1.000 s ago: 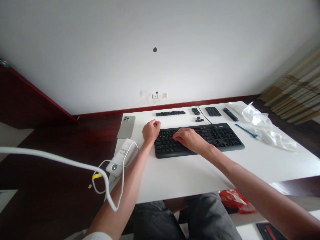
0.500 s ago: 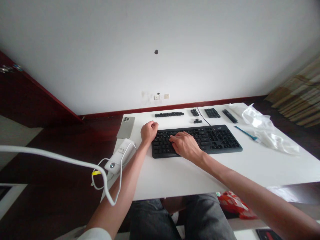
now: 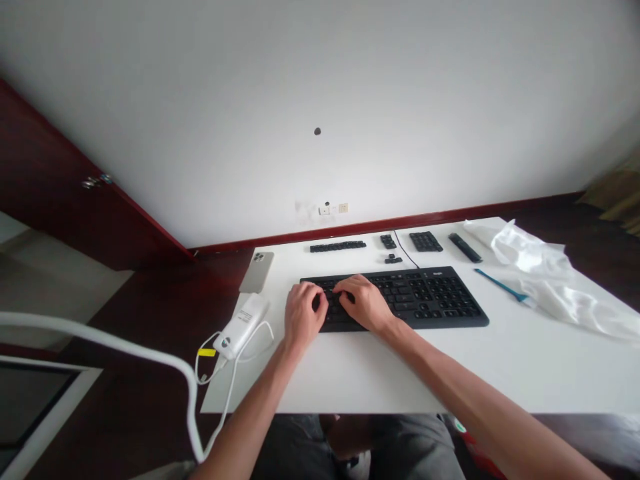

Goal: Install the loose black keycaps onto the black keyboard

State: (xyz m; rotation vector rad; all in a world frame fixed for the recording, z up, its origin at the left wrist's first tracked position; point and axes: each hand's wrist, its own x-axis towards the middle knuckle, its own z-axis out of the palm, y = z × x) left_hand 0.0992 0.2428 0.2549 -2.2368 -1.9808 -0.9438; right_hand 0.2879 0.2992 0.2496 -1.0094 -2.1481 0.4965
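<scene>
A black keyboard (image 3: 435, 297) lies on the white table, its number pad bare of several caps. Over its left part, my left hand (image 3: 304, 307) is curled with thumb and fingertips brought together at the keys. Close to its right, my right hand (image 3: 364, 301) rests on the keys, thumb and forefinger bent into a pinch. What either hand has between its fingertips is too small or hidden to make out. Behind the keyboard are loose black keycaps: a long row (image 3: 338, 247), a small block (image 3: 388, 241), an arrow cluster (image 3: 393, 259) and a number-pad block (image 3: 426, 241).
To the left lie a phone (image 3: 257, 272) and a white power bank (image 3: 241, 325) with a white cable (image 3: 145, 350). A black remote-like object (image 3: 465, 247), a blue brush-like tool (image 3: 500, 284) and crumpled clear plastic (image 3: 525, 253) are at the right.
My left hand has moved right from the keyboard's upper left corner onto its keys, beside my right hand. The camera view has tilted upward and turned slightly left.
</scene>
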